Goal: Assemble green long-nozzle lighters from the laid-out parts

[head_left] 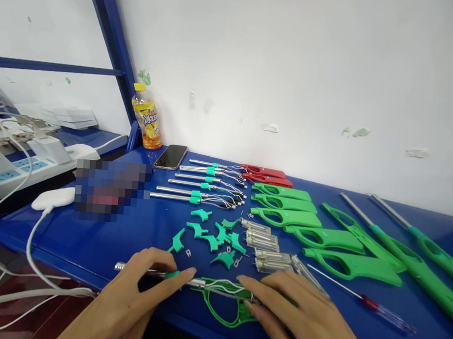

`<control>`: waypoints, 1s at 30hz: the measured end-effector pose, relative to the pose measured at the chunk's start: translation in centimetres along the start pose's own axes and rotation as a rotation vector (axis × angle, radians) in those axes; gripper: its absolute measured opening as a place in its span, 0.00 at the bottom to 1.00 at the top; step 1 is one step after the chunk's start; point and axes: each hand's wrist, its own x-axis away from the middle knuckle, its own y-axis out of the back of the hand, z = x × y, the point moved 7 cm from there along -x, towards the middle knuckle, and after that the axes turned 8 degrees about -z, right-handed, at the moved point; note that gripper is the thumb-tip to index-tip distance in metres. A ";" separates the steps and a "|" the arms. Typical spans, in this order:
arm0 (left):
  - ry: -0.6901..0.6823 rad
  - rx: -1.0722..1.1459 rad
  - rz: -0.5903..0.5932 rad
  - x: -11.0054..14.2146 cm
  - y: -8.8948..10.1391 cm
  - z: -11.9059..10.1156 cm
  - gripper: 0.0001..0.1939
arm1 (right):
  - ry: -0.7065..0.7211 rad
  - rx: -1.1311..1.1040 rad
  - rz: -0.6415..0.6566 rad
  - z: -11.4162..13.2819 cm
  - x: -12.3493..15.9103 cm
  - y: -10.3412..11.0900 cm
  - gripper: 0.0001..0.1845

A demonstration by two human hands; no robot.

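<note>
My left hand pinches a silver metal tube with a teal collar at the front edge of the blue table. That tube and its white wires lie in a green lighter handle shell. My right hand rests on the shell's right part, fingertips pressing by the wires. Just beyond lie loose teal triggers and clear fuel cartridges.
Further back lie rows of tube assemblies, green shells, two red shells, assembled green lighters, a red-handled screwdriver, a phone, a drink bottle. White cables, a mouse and power strips sit left.
</note>
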 end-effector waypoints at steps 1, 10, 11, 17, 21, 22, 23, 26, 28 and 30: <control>-0.024 0.002 0.006 -0.2 0.0 -0.2 0.35 | -0.003 0.002 0.000 0.0 0.0 -0.1 0.17; -0.112 0.024 0.080 0.1 -0.5 0.1 0.41 | -0.002 -0.020 -0.112 0.5 -1.0 0.6 0.21; -0.120 0.020 0.064 0.0 -0.5 0.1 0.40 | -0.004 -0.022 -0.120 0.5 -1.0 0.7 0.20; -0.135 -0.003 0.002 -0.4 -0.6 -0.1 0.36 | 0.020 0.060 -0.144 0.9 -0.5 0.5 0.20; -0.157 -0.006 -0.050 -0.6 -0.1 -0.4 0.37 | 0.010 0.085 -0.190 1.0 -0.5 0.9 0.20; -0.153 -0.002 -0.051 -0.6 0.0 -0.3 0.36 | 0.007 0.090 -0.198 1.0 -0.6 1.0 0.20; -0.145 0.002 -0.047 -0.6 0.0 -0.2 0.36 | 0.007 0.095 -0.209 1.0 -0.6 1.2 0.20; -0.125 0.026 -0.002 -0.6 -0.1 0.0 0.33 | 0.008 0.105 -0.249 1.2 -0.7 1.5 0.21; -0.122 0.033 -0.004 -0.5 -0.1 0.2 0.32 | 0.003 0.098 -0.270 1.3 -0.8 1.6 0.21; -0.097 0.021 0.002 -0.5 -0.2 0.5 0.32 | -0.004 0.086 -0.272 1.4 -0.9 1.6 0.22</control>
